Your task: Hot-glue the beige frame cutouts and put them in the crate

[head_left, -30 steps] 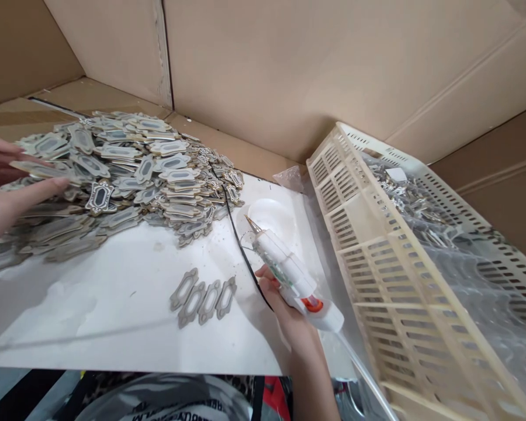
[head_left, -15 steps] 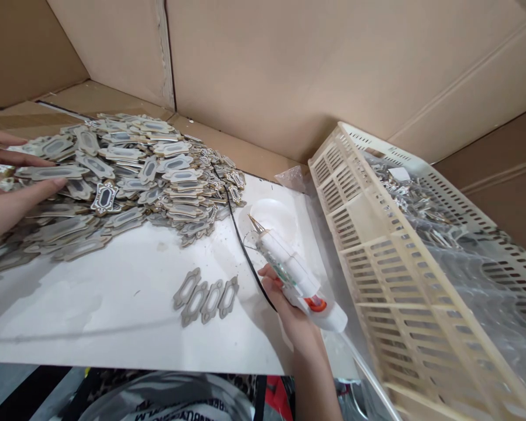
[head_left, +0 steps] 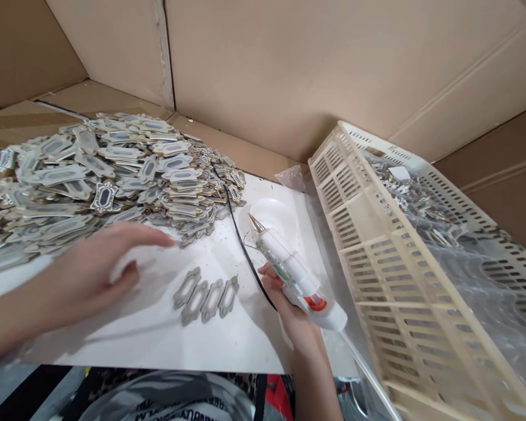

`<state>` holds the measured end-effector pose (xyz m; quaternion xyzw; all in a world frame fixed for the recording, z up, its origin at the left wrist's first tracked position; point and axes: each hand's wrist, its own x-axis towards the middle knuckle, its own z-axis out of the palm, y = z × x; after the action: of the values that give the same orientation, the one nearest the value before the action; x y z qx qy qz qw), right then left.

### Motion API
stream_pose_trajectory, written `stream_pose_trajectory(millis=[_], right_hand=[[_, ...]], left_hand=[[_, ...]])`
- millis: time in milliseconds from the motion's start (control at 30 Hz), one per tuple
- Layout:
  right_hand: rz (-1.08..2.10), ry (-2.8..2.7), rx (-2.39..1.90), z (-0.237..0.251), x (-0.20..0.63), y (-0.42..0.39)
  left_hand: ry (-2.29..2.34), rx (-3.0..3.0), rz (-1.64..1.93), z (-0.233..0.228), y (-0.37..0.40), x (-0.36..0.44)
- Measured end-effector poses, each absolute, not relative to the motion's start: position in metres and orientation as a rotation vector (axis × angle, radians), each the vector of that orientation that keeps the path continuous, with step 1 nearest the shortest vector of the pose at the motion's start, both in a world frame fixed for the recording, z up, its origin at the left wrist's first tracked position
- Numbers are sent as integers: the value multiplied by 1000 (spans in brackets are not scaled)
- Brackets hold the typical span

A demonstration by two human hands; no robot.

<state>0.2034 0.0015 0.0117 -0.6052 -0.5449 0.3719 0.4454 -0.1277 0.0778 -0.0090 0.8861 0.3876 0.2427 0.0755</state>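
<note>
On the white board:
Left hand: blurred, fingers loosely spread and flat over the board, holding nothing I can make out.
Right hand: fingers wrapped around a white glue gun (nozzle pointing away).
Four flat frames: lying in a row between both hands.
Pile of frames: far left.
Basket: right.

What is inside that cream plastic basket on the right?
The basket is lined with clear plastic film, and a heap of small ornate pieces lies on it near the far end. The film's glare hides whatever lies deeper down.
</note>
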Motion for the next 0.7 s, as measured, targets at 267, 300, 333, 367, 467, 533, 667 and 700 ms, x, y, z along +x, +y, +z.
stream_pose_trajectory(millis=[267, 300, 333, 367, 467, 533, 667, 700], right_hand=[[922, -1318, -1445, 10, 203, 0], [921, -1319, -1446, 10, 203, 0], [920, -1320, -1449, 9, 203, 0], [920, -1325, -1454, 9, 203, 0], [908, -1356, -1468, 10, 204, 1], [891, -1372, -1474, 13, 203, 2], [887, -1376, -1480, 16, 203, 2], [890, -1379, -1484, 16, 202, 2]], left_hand=[[744, 2734, 511, -10, 64, -72], [737, 2736, 491, -10, 66, -72], [735, 2737, 480, -9, 67, -74], [739, 2742, 483, -9, 68, -75], [772, 2788, 521, -8, 71, -80], [792, 2829, 569, -8, 72, -85], [844, 2874, 581, -6, 78, -95], [848, 2873, 587, -5, 78, -96]])
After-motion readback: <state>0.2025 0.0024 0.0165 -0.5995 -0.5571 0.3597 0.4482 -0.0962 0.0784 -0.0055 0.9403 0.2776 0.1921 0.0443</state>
